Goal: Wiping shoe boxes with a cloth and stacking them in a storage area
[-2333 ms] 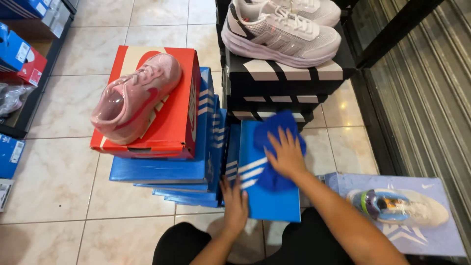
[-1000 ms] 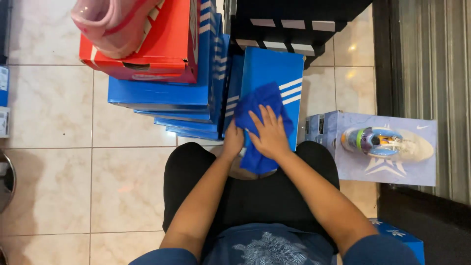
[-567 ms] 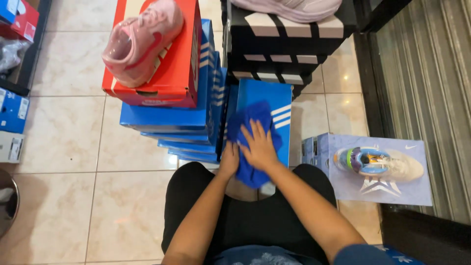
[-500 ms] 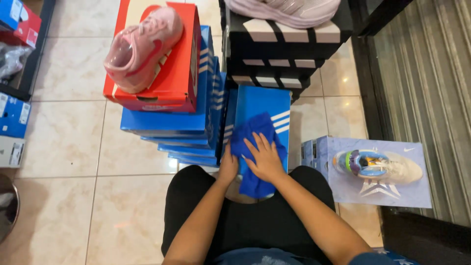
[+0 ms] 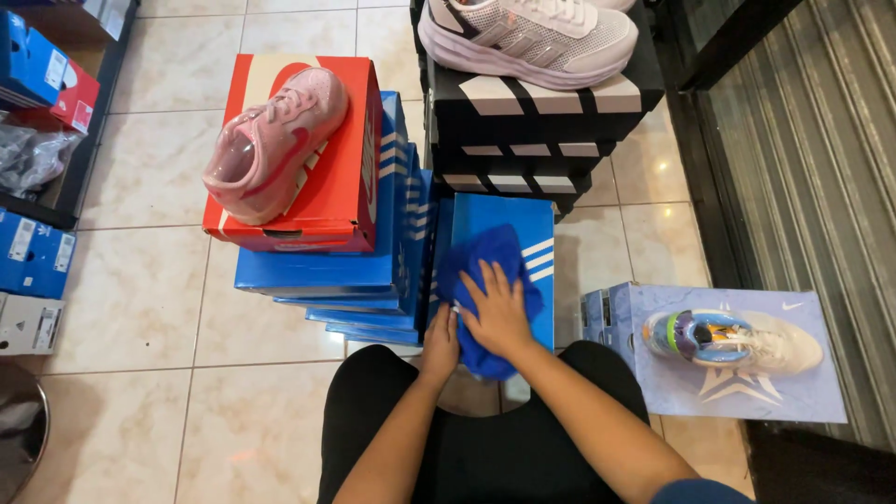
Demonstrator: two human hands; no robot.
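A rumpled royal-blue microfibre cloth (image 5: 485,280) lies spread across the top face of a bright blue cardboard shoebox with white diagonal stripes (image 5: 523,233). The cloth covers most of the lid, its near end drooping over the box's front edge. The shoebox sits flat, squeezed between a stack of blue boxes on one side and black striped boxes behind, above the tiled floor.

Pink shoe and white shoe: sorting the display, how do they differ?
The pink shoe is glossy and lies on a red box; the white shoe is mesh with stripes and lies on a black box. Both sit atop stacked boxes.
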